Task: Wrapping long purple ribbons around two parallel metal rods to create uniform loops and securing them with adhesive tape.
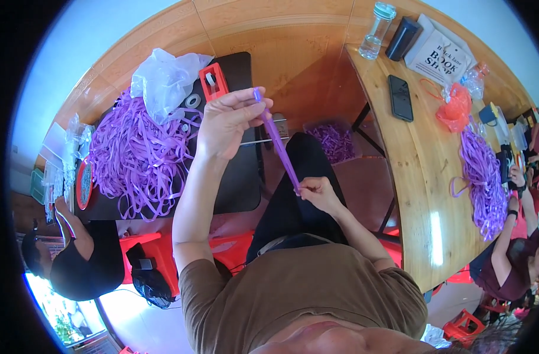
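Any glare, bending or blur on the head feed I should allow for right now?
Head view: a white glare streak crosses the wooden table; head view: that table's edges bow with the fisheye, and the rim falls to black; head view: the lower left washes out brightly; head view: the purple ribbon between left hand and right hand looks reasonably sharp.

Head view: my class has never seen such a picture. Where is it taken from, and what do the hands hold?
No machine here: someone works bare-handed. A fisheye camera worn on the head looks down, so straight edges bend. The left hand and right hand hold a purple strip between them. On the dark table, at the left, lie a ribbon heap, a plastic bag and a tape dispenser. On the wooden table, at the right, are a phone, a bottle and another heap.
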Demonstrator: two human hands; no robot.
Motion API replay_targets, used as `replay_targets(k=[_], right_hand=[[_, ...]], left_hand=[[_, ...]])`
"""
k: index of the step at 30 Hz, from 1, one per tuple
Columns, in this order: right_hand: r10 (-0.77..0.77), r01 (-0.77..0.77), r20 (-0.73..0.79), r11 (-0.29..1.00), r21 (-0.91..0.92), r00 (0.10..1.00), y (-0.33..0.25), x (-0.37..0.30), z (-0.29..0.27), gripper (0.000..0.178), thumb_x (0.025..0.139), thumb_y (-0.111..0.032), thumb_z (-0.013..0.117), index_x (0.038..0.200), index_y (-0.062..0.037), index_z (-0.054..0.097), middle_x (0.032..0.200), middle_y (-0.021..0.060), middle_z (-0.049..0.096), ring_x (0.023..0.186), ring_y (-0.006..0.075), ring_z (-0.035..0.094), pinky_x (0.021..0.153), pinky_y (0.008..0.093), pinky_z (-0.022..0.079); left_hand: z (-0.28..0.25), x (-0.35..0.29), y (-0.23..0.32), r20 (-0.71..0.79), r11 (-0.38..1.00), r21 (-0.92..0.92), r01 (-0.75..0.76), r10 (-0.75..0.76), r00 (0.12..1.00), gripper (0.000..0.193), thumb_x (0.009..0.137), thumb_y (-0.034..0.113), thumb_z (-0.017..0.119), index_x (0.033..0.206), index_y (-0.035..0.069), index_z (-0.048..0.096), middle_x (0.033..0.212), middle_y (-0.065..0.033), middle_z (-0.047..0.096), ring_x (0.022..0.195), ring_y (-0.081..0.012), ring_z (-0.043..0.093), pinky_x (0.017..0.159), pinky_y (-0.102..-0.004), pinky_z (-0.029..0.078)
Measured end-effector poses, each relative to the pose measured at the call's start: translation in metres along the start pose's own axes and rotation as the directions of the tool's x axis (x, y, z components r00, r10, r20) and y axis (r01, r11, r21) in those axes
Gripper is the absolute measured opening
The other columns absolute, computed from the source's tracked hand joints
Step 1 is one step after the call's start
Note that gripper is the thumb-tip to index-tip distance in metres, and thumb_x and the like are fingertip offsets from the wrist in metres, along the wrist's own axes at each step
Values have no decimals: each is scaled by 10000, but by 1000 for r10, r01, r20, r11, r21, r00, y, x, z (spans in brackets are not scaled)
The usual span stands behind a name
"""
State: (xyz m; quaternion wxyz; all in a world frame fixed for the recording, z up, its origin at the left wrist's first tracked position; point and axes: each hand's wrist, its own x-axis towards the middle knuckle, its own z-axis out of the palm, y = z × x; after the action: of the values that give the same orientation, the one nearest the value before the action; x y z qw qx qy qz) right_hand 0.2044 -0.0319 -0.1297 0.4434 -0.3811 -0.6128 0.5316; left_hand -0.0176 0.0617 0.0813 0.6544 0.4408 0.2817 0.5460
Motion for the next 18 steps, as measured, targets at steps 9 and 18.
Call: replay_targets(k=[9,18], right_hand=[[55,-74,-127,986,-150,990,-6,-3,-8,243,786,14,676,1023,-2,627,881,43,610,704,87,586,611,212,454],[-479,480,44,866,-143,877,-93,57,-17,284,711,22,692,988,-24,648,968,102,629,877,208,615,722,271,453]], left_hand=[[20,-45,-37,5,970,164,178,-181,983,257,785,-28,681,1041,-25,658,832,-133,696,651,-161,657,567,-228,503],[22,-88,-86,24,964,32,266,-266,964,243,802,-41,666,1043,-20,656,823,-117,688,674,-136,642,587,-219,500]])
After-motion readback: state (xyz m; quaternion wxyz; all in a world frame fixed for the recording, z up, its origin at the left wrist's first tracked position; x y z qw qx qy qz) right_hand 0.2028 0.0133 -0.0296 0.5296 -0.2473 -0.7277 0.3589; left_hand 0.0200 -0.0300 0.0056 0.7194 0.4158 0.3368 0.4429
